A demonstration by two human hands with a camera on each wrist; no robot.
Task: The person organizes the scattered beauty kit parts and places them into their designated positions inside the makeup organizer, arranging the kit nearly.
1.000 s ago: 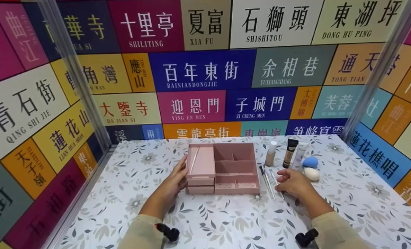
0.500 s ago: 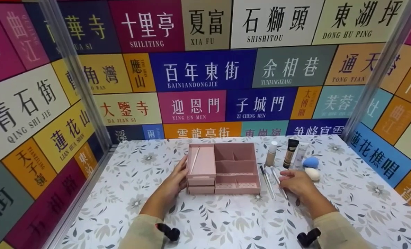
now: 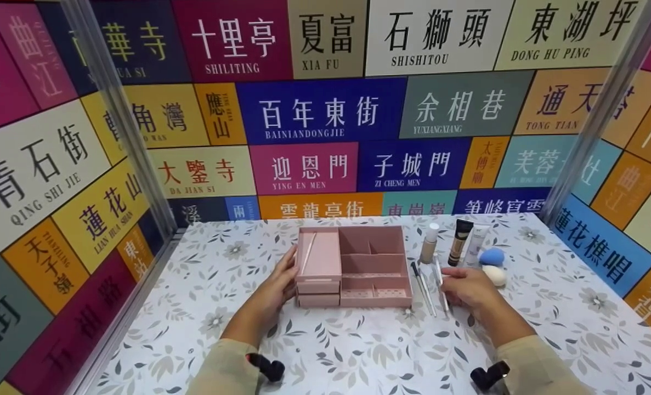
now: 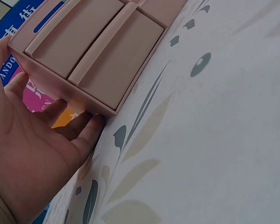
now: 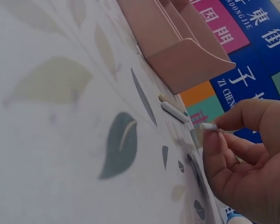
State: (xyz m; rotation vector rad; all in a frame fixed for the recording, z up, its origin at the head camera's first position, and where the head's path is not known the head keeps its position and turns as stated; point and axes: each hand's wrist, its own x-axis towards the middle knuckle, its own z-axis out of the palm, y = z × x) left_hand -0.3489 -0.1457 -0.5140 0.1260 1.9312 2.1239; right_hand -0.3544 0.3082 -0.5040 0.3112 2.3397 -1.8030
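Observation:
A pink desktop organizer [image 3: 375, 267] stands on the table, with a lidded drawer block on its left and divided compartments on its right. My left hand [image 3: 282, 280] rests against its left side, fingertips touching the wall beside the two drawers [image 4: 116, 56]. To the right of the organizer, my right hand [image 3: 470, 288] pinches a slim white makeup brush [image 3: 442, 288] between thumb and index finger. Its pale end [image 5: 208, 126] pokes out from the fingertips in the right wrist view. Two more slim brushes [image 3: 425, 289] lie between that hand and the organizer.
Behind the right hand stand a foundation bottle [image 3: 429, 244], a black-and-tan tube [image 3: 459, 243] and a white tube [image 3: 475, 246]. A blue makeup sponge [image 3: 492, 257] and a cream one [image 3: 494, 276] lie beside them. A thin pale stick [image 3: 308, 253] lies on the organizer's lid.
My right thumb and fingers have closed on the slim white brush, which now stands at a steeper angle. The left hand and the organizer have stayed in place.

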